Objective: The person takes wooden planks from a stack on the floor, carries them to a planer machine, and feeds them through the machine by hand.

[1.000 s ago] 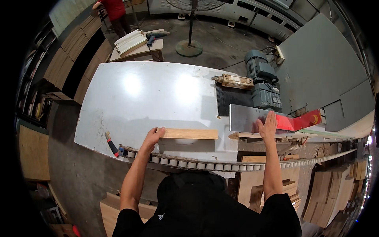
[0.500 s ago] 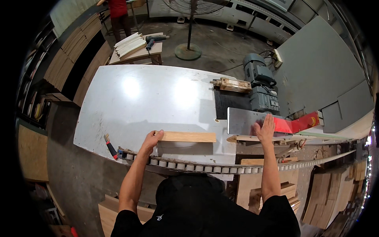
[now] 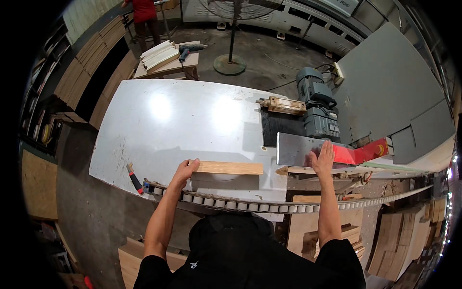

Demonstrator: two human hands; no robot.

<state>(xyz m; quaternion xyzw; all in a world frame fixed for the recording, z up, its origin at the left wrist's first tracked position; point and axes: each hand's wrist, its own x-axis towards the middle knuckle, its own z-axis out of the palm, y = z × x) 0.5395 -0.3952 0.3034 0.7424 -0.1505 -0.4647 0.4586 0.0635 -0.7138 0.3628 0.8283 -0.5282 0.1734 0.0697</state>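
A short light-brown wooden strip [image 3: 230, 167] lies lengthwise over the white worktable [image 3: 192, 125]. My left hand [image 3: 186, 169] grips its left end, thumb and fingers closed around it. Over to the right, my right hand [image 3: 325, 158] rests with outstretched fingers on a metal guard [image 3: 292, 148] that has a red section [image 3: 370, 150] at its right. No object shows in that hand. The strip's right end stops a little short of the guard. Below both forearms runs a curved chain of white rollers [image 3: 240, 204].
A red-and-black handled tool [image 3: 134, 180] lies at the table's left edge. Behind the guard are a grey motor [image 3: 315, 89] and a cylinder [image 3: 286, 104]. Wooden boards [image 3: 399, 236] are stacked at lower right. A person in red [image 3: 146, 21] stands at the far left near a fan stand [image 3: 231, 62].
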